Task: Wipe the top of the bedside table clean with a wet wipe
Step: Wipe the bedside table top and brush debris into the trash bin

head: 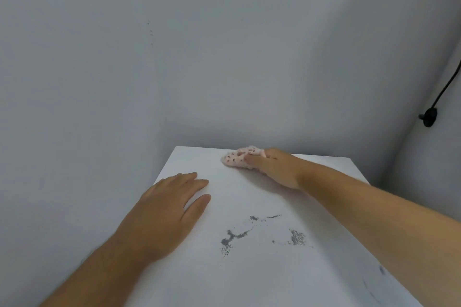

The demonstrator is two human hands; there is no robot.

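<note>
Two hands are on the bench [249, 276], and I start with my right hand [277, 169]: its grip is curled around a bunched pink wipe [239, 158], pinching it against the far edge of the top, near the wall [174, 57]. My left hand [164, 209] lies flat with fingers spread, holding nothing, bracing the near-left part of the top. Nearer to me, well apart from the wipe, sit grey smudges [264, 234], untouched. To do this pass well, I judge I should keep the wipe flat under my palm, press evenly and drag it toward me in overlapping strokes through those marks. On the right a black cable [441, 92] hangs down. No brand or writing is legible anywhere.
</note>
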